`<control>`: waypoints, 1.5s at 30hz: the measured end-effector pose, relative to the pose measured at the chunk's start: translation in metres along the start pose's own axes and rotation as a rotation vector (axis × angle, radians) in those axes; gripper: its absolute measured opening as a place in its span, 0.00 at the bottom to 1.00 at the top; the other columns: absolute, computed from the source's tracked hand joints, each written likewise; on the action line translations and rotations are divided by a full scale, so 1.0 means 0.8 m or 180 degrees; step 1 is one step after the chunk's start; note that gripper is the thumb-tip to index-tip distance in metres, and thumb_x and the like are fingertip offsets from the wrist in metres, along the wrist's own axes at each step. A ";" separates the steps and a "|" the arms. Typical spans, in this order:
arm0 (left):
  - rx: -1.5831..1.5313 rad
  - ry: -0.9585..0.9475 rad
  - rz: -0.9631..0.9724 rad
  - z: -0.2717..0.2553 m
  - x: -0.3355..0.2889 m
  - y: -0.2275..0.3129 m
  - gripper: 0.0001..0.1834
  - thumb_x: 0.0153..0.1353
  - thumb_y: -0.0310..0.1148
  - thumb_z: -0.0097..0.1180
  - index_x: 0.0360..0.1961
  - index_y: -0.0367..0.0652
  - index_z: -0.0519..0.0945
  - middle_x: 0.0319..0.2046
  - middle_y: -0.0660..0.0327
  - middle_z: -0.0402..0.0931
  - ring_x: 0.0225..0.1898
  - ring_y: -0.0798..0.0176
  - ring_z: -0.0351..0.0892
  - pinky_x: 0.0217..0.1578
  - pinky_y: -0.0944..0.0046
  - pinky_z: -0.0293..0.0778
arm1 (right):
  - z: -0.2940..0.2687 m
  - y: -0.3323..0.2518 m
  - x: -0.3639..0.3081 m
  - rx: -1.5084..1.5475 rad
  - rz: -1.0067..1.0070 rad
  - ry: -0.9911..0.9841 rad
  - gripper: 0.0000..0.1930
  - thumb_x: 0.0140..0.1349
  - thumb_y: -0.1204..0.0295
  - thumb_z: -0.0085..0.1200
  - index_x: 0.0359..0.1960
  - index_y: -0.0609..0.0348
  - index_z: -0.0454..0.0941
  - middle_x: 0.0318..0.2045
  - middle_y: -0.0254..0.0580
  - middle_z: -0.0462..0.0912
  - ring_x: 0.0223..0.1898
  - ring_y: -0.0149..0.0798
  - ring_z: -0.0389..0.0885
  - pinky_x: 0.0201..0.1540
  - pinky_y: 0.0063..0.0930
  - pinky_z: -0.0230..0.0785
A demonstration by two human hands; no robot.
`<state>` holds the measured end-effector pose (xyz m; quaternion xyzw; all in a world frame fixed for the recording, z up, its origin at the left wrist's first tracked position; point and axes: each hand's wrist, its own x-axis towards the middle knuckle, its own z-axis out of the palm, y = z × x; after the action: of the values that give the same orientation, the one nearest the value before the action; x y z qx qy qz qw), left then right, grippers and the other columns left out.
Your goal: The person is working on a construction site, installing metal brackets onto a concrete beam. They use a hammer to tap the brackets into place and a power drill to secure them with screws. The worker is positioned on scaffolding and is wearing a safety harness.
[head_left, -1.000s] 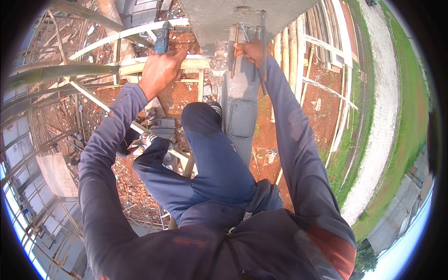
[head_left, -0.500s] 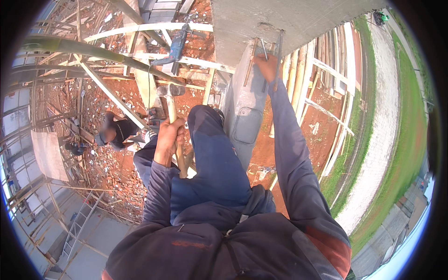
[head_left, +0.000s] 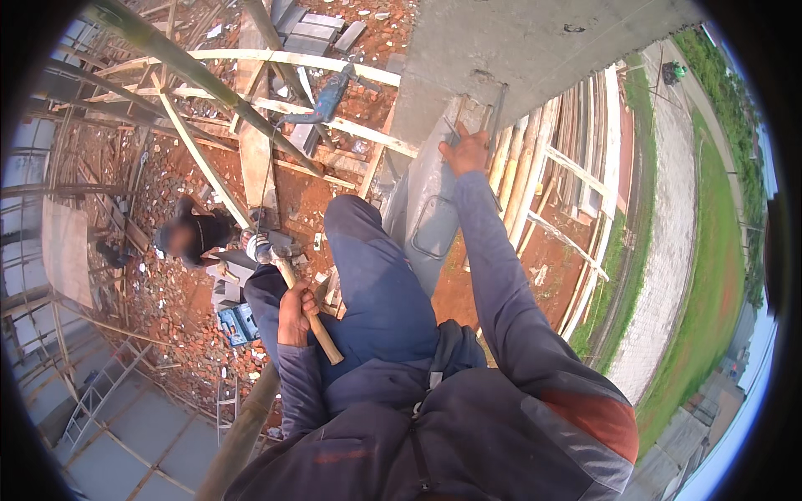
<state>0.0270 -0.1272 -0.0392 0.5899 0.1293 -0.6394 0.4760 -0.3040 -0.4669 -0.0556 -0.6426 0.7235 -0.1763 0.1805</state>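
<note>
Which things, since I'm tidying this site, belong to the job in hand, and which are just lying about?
Job in hand:
hammer, in the left hand
metal rods, at the right hand
perhaps the drill, not held

Seemingly just lying about:
blue case
grey blocks
brick rubble

Brick rubble point(head_left: 173, 321) lies scattered on red soil point(head_left: 455, 299).

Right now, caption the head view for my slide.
Left hand grips a wooden-handled hammer; right hand is at metal rods beside a gray concrete slab.
</note>
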 end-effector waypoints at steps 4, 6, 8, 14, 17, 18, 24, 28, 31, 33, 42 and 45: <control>0.0000 0.0087 0.0007 -0.010 -0.029 -0.005 0.11 0.65 0.32 0.56 0.29 0.50 0.67 0.15 0.74 0.55 0.12 0.76 0.54 0.13 0.72 0.53 | 0.008 0.004 -0.001 0.0102 -0.0062 -0.0147 0.38 0.51 0.56 0.68 0.66 0.47 0.70 0.56 0.60 0.68 0.54 0.59 0.76 0.57 0.48 0.71; -0.0040 0.0026 0.0111 -0.018 -0.036 0.001 0.10 0.64 0.32 0.56 0.29 0.49 0.68 0.15 0.73 0.56 0.12 0.76 0.55 0.13 0.71 0.54 | 0.007 -0.003 0.004 0.0028 -0.0036 -0.0166 0.38 0.52 0.56 0.68 0.66 0.47 0.69 0.56 0.60 0.68 0.55 0.60 0.76 0.57 0.48 0.72; -0.0137 0.0036 0.0214 -0.030 -0.044 -0.002 0.10 0.64 0.32 0.56 0.28 0.48 0.68 0.15 0.73 0.57 0.12 0.76 0.56 0.13 0.71 0.55 | 0.004 -0.012 -0.006 -0.0020 0.0038 -0.0260 0.39 0.51 0.58 0.68 0.67 0.47 0.68 0.56 0.60 0.67 0.54 0.60 0.77 0.56 0.48 0.72; -0.0501 -0.0154 0.0490 -0.043 -0.051 -0.007 0.11 0.65 0.33 0.57 0.29 0.49 0.68 0.15 0.71 0.59 0.11 0.75 0.55 0.11 0.71 0.54 | -0.004 -0.004 -0.001 -0.0426 -0.0098 0.0137 0.41 0.53 0.52 0.67 0.68 0.49 0.65 0.57 0.59 0.66 0.54 0.60 0.78 0.55 0.51 0.73; -0.0802 -0.0304 0.0306 -0.069 -0.044 -0.034 0.11 0.65 0.33 0.57 0.29 0.49 0.67 0.14 0.71 0.59 0.11 0.75 0.56 0.12 0.71 0.55 | -0.005 0.010 -0.015 -0.0737 -0.0187 0.0453 0.39 0.56 0.46 0.62 0.67 0.50 0.66 0.56 0.59 0.67 0.53 0.60 0.78 0.55 0.52 0.72; -0.0966 -0.0418 0.0222 -0.087 -0.035 -0.045 0.11 0.65 0.32 0.56 0.29 0.49 0.67 0.14 0.71 0.59 0.11 0.75 0.56 0.13 0.71 0.55 | -0.009 0.002 -0.022 -0.0727 -0.0174 0.0344 0.37 0.58 0.46 0.60 0.66 0.51 0.67 0.55 0.59 0.68 0.52 0.60 0.79 0.56 0.52 0.72; -0.2262 -0.1205 -0.0107 -0.132 -0.003 -0.050 0.14 0.68 0.31 0.53 0.24 0.50 0.67 0.14 0.73 0.58 0.11 0.76 0.56 0.14 0.72 0.57 | -0.041 -0.021 -0.127 -0.0580 -0.0716 -0.0012 0.23 0.68 0.56 0.50 0.59 0.53 0.72 0.47 0.56 0.71 0.41 0.60 0.82 0.49 0.54 0.74; -0.2038 -0.1176 -0.0016 -0.127 0.005 -0.035 0.21 0.70 0.33 0.51 0.18 0.52 0.62 0.13 0.73 0.56 0.12 0.76 0.56 0.15 0.72 0.58 | -0.038 -0.003 -0.205 -0.0719 -0.1233 -0.0327 0.20 0.67 0.61 0.50 0.59 0.50 0.72 0.40 0.54 0.78 0.36 0.59 0.83 0.41 0.52 0.75; -0.2002 -0.1203 -0.0050 -0.131 0.009 -0.034 0.20 0.70 0.33 0.51 0.19 0.52 0.62 0.13 0.74 0.56 0.11 0.76 0.55 0.15 0.72 0.58 | -0.058 -0.053 -0.248 -0.0559 -0.0757 -0.0913 0.20 0.67 0.65 0.49 0.60 0.53 0.72 0.37 0.57 0.81 0.36 0.62 0.82 0.43 0.51 0.74; -0.1675 -0.0802 0.0032 -0.123 0.006 -0.036 0.15 0.68 0.33 0.52 0.24 0.49 0.65 0.14 0.73 0.58 0.12 0.76 0.56 0.14 0.71 0.58 | -0.064 -0.059 -0.262 -0.0475 -0.0811 -0.0952 0.20 0.68 0.69 0.46 0.61 0.57 0.72 0.33 0.58 0.83 0.37 0.64 0.81 0.43 0.50 0.75; 0.3191 -0.0450 0.1678 0.111 -0.100 0.022 0.14 0.64 0.37 0.54 0.36 0.34 0.77 0.19 0.53 0.76 0.19 0.58 0.78 0.23 0.58 0.72 | -0.071 0.056 -0.274 0.2001 0.1063 -0.0372 0.25 0.66 0.71 0.50 0.66 0.59 0.67 0.21 0.48 0.76 0.18 0.42 0.77 0.23 0.41 0.72; 0.4232 -0.0800 0.2805 0.206 -0.084 -0.009 0.16 0.61 0.37 0.56 0.39 0.31 0.77 0.31 0.37 0.80 0.39 0.33 0.81 0.42 0.42 0.74 | -0.067 0.098 -0.276 0.2173 0.1379 -0.0113 0.24 0.70 0.68 0.47 0.67 0.57 0.67 0.22 0.42 0.75 0.19 0.32 0.75 0.20 0.35 0.71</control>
<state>-0.0927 -0.2126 0.0618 0.6701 -0.5770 -0.3976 0.2448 -0.3740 -0.2376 -0.0391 -0.3813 0.7389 -0.3531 0.4289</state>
